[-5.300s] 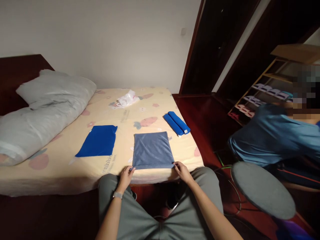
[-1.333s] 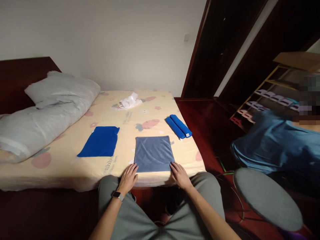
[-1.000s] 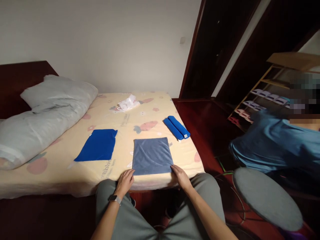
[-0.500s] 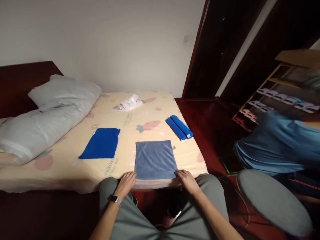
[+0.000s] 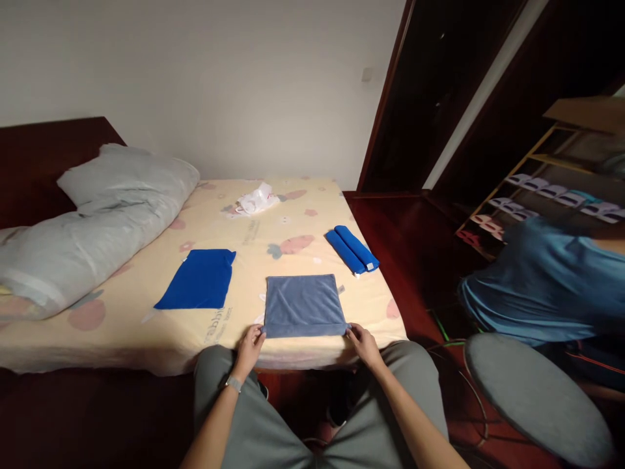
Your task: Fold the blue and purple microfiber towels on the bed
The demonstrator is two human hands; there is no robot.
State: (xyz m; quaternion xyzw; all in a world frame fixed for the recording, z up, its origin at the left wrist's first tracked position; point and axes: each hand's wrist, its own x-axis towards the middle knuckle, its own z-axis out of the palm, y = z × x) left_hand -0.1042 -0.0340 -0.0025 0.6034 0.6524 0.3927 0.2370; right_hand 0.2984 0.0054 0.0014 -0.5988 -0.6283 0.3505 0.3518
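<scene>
"Grey-blue velvety cloth (image 5: 303,299), lying at the near edge of the bed covered in a pale yellow printed sheet (image 5: 251,277). What's new there?"

"Its near edge. Half a second ago that part lay flat, with fingers resting at the corners; now a narrow turned-up strip (image 5: 307,330) runs across the front, and the cloth looks shorter from front to back."

"And the hands?"

"Well apart from each other, one at each end of the strip. The left hand (image 5: 250,348) pinches the left end between thumb and fingers, and the right hand (image 5: 364,344) does the same at the right end."

"So what does that mean for the work?"

"I'd judge that the fold has only been started: everything beyond the strip is spread flat, with faint wrinkles. The strip looks fairly straight, though a slip at either end could skew it."

"Anything else close by?"

"To the left, apart from it, a flat bright-blue fabric piece (image 5: 199,280). Beyond its far right corner, two bright-blue padded cylinders (image 5: 351,250) lie side by side. Farther back sits a crumpled white plastic bag (image 5: 256,199)."
</scene>
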